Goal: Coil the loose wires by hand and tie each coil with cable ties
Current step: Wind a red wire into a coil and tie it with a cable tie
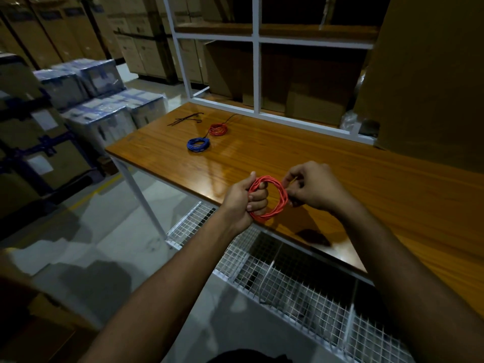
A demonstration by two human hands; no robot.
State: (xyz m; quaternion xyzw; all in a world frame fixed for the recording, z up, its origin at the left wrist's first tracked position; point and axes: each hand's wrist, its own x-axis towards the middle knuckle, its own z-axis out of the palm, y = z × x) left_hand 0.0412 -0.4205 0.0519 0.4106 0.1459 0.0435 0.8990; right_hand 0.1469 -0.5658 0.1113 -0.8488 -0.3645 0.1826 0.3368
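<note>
Presently both of my forearms reach forward from the lower edge of the view and converge above the near edge of the wooden table [327,179]; the left forearm rises diagonally from lower left, the right from lower right. My left hand [242,200] is turned palm-inward with its fingers curled through the centre of the orange wire coil [267,199] and the thumb laid along the top of the ring; it grips the left side of the coil firmly. My right hand [313,186] is bent at the wrist with fingers drawn together; its fingertips pinch the right side of the coil, and whether a tie sits between them I cannot tell. The coil is held upright in the air, just above the table edge, between the two hands. Farther back on the table lie a blue wire coil [198,144] and, just beyond it, a red wire coil [218,129] with a dark strand trailing from it; the two are close but apart. Black cable ties [186,119] lie in a loose bunch near the far left corner. Wire-mesh baskets [301,286] hang below the table edge.
</note>
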